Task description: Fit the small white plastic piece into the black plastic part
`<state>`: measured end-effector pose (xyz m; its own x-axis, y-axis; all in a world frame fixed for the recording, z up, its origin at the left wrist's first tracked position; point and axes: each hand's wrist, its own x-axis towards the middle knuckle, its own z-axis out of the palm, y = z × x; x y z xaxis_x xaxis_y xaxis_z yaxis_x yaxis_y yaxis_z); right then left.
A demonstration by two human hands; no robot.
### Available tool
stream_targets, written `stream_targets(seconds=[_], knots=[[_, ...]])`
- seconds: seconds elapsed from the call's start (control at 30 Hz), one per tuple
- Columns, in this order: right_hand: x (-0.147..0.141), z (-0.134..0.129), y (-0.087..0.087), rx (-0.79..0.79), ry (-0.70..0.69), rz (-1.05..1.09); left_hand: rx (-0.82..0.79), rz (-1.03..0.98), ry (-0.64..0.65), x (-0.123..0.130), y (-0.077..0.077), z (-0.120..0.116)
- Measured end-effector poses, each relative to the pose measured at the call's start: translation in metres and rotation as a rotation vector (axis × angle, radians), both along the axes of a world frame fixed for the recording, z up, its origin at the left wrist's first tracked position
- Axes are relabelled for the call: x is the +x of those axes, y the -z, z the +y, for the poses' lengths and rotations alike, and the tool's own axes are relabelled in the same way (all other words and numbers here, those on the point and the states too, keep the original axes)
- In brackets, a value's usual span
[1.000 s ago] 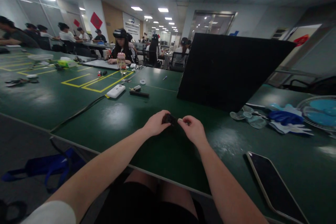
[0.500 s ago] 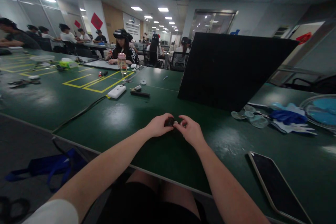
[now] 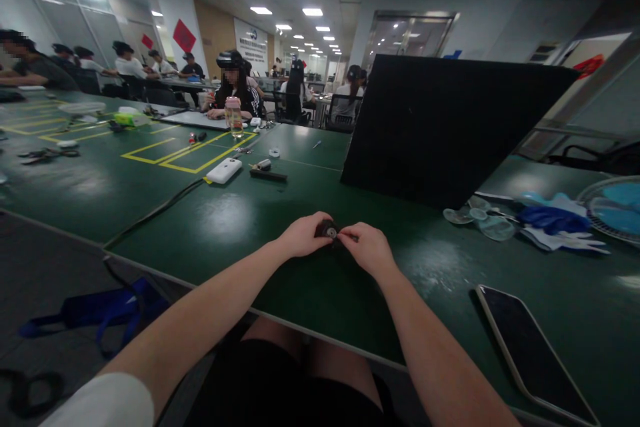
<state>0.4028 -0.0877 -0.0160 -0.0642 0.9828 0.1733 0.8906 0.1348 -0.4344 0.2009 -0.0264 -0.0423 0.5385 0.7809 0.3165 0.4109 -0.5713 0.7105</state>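
Left hand (image 3: pixel 303 235): closed around a small dark part (image 3: pixel 325 225), with thumb on the near side and fingers on the far side, low over the tabletop (image 3: pixel 300 300); contact with the surface too unclear to tell. On the part, a round pale disc (image 3: pixel 331 233), close to the right hand (image 3: pixel 369 245). On that side, a narrow pinch, with thumb and forefinger together at the part's right edge; impossible to make out anything between the fingertips.

Beyond the left hand, a dark bar (image 3: pixel 269 175), and past it a small white ring (image 3: pixel 274 153). Farther to that hand's left, a white case (image 3: pixel 225 171) with a cord (image 3: pixel 155 210); well beyond, a bottle (image 3: pixel 233 119). Beyond the right hand, a large black panel (image 3: pixel 450 127). Out to its right, clear fan blades (image 3: pixel 493 225), then blue and white gloves (image 3: pixel 555 220), then a round grille (image 3: pixel 617 207). Nearer than the gloves, to the right of the right forearm, a phone (image 3: pixel 533 350), flat with screen up.
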Motion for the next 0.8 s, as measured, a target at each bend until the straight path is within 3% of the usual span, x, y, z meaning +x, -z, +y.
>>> stream_targets(seconds=[0.2,0.33,0.53,0.7,0.8], knots=[[0.003,0.003,0.003,0.081,0.056,0.056,0.011,0.020,-0.035,0.001,0.000,0.001],[0.009,0.006,0.007,-0.021,0.116,0.089,0.040,0.009,-0.146,-0.001,0.000,0.003],[0.013,0.005,0.005,-0.065,0.044,0.032,0.068,0.038,-0.228,-0.004,0.002,0.009],[0.019,0.001,-0.006,-0.237,0.058,-0.056,0.086,0.048,-0.222,-0.004,0.000,0.009],[0.016,0.000,-0.009,-0.203,0.083,-0.021,0.093,0.048,-0.177,-0.004,-0.003,0.008]])
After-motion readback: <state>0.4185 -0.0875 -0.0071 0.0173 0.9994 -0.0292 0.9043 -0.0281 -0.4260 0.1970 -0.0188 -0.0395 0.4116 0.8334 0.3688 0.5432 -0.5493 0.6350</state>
